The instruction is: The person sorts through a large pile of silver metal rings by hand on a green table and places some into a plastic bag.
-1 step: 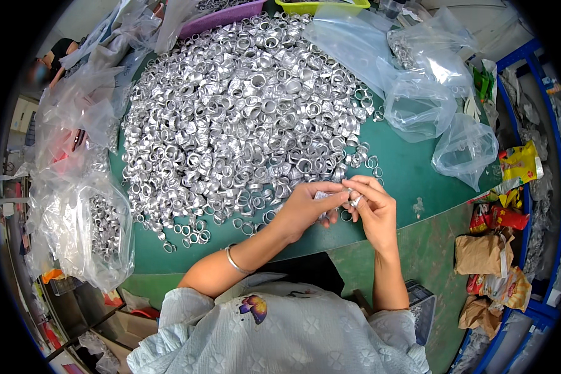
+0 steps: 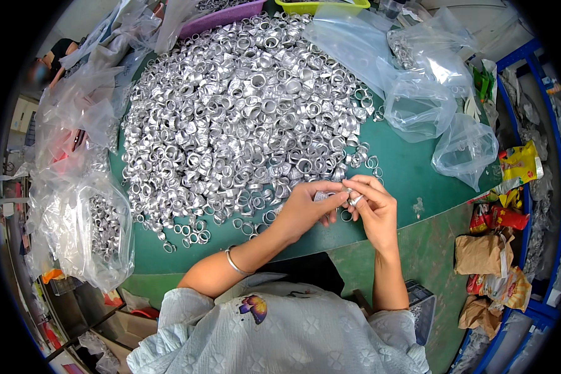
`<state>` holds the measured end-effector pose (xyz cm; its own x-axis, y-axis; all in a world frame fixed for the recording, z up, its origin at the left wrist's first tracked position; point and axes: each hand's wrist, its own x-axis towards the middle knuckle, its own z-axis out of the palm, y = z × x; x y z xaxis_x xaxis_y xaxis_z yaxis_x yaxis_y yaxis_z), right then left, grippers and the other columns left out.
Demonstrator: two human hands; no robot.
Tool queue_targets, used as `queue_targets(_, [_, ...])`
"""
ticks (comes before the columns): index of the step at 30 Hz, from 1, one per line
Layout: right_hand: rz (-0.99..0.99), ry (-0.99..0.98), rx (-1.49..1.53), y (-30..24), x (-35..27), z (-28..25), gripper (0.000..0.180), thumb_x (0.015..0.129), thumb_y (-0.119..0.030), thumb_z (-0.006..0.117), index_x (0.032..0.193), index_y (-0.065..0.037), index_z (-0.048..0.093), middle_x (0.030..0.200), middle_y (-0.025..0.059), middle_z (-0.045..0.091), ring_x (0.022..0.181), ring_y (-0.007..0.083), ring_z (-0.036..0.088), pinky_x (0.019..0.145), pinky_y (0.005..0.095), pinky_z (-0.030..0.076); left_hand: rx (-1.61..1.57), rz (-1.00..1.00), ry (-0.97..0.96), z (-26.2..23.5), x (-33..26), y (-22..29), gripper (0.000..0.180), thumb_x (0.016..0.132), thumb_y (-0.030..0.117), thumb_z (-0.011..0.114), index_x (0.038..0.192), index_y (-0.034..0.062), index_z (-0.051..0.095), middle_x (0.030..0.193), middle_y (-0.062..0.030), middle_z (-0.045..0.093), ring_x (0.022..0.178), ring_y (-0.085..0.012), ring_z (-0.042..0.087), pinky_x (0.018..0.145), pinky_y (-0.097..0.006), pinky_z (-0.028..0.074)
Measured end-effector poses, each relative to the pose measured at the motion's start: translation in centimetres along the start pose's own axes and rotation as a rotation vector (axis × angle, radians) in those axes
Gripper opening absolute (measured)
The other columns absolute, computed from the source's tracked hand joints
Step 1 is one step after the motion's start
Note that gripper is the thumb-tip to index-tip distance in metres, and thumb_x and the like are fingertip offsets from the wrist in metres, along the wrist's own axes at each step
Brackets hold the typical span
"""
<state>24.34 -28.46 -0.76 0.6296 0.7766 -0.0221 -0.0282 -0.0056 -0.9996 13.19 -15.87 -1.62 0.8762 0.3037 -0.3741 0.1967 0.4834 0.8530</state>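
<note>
My left hand (image 2: 305, 209) is closed, with silver metal pieces partly showing between its thumb and fingers; they look like rings. Close against it, my right hand (image 2: 378, 210) pinches a silver ring (image 2: 354, 200) between thumb and fingers. Fingertips of both hands meet around this ring and partly hide it. Both hands are over the near edge of the green table (image 2: 405, 177). Just beyond them spreads a large heap of silver rings (image 2: 243, 118), with several loose ones along its near side.
Clear plastic bags lie at the right (image 2: 421, 106) and left, the left bag (image 2: 109, 218) holding more rings. A purple basket (image 2: 224, 17) and a yellow-green basket (image 2: 324, 7) stand behind the heap. Blue shelving (image 2: 530, 56) and paper bags (image 2: 482, 254) are at the right. Another person (image 2: 53, 59) is far left.
The fingers of my left hand have shifted slightly around the silver pieces. The heap and both forearms look the same.
</note>
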Motion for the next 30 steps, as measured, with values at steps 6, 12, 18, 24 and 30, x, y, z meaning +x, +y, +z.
queue_targets(6, [-0.053, 0.143, -0.356, 1.9, 0.4, -0.7, 0.021, 0.080, 0.010, 0.058, 0.099, 0.003, 0.065, 0.102, 0.0077, 0.055, 0.063, 0.0090, 0.052, 0.054, 0.0214, 0.043, 0.200, 0.210, 0.182, -0.5, 0.1, -1.0, 0.029, 0.092, 0.021, 0.056, 0.109, -0.0024, 0.060, 0.081, -0.0071, 0.064, 0.056, -0.0094, 0.054, 0.048, -0.022, 0.043])
queue_targets(12, [-0.222, 0.310, -0.758, 0.6, 2.5, -1.8, 0.017, 0.075, 0.004, 0.066, 0.090, -0.002, 0.062, 0.101, 0.0103, 0.055, 0.070, 0.0221, 0.054, 0.060, 0.0308, 0.045, -0.473, -0.013, -0.182, -2.9, -0.6, -0.3, 0.028, 0.093, 0.022, 0.048, 0.112, 0.0008, 0.052, 0.089, -0.0149, 0.060, 0.058, -0.0195, 0.056, 0.050, -0.029, 0.046])
queue_targets(18, [-0.464, 0.312, -1.065, 3.0, 4.8, -1.8, 0.009, 0.075, -0.002, 0.065, 0.082, -0.001, 0.058, 0.080, 0.0110, 0.058, 0.078, 0.0280, 0.055, 0.068, 0.0373, 0.043, -0.609, -0.047, -0.254, -3.1, -0.7, -1.2, 0.026, 0.096, 0.031, 0.047, 0.095, 0.0053, 0.054, 0.093, -0.0160, 0.060, 0.065, -0.0196, 0.058, 0.053, -0.029, 0.048])
queue_targets(24, [-0.066, 0.223, -0.664, 1.9, 4.5, -4.1, 0.013, 0.076, 0.001, 0.062, 0.088, 0.003, 0.065, 0.070, 0.0103, 0.060, 0.058, 0.0163, 0.050, 0.057, 0.0300, 0.043, -0.434, -0.024, -0.176, -2.5, -1.5, -1.2, 0.029, 0.095, 0.036, 0.048, 0.091, 0.0083, 0.056, 0.088, -0.0152, 0.060, 0.066, -0.0191, 0.058, 0.055, -0.028, 0.048])
queue_targets(30, [-0.015, 0.133, -0.846, 1.1, 4.0, -5.3, 0.011, 0.078, -0.001, 0.063, 0.088, 0.003, 0.064, 0.074, 0.0109, 0.061, 0.061, 0.0222, 0.052, 0.060, 0.0336, 0.043, -0.618, -0.154, -0.171, -2.1, -2.1, 0.0, 0.034, 0.095, 0.036, 0.043, 0.108, 0.0075, 0.056, 0.076, -0.0154, 0.058, 0.060, -0.0204, 0.054, 0.047, -0.029, 0.041])
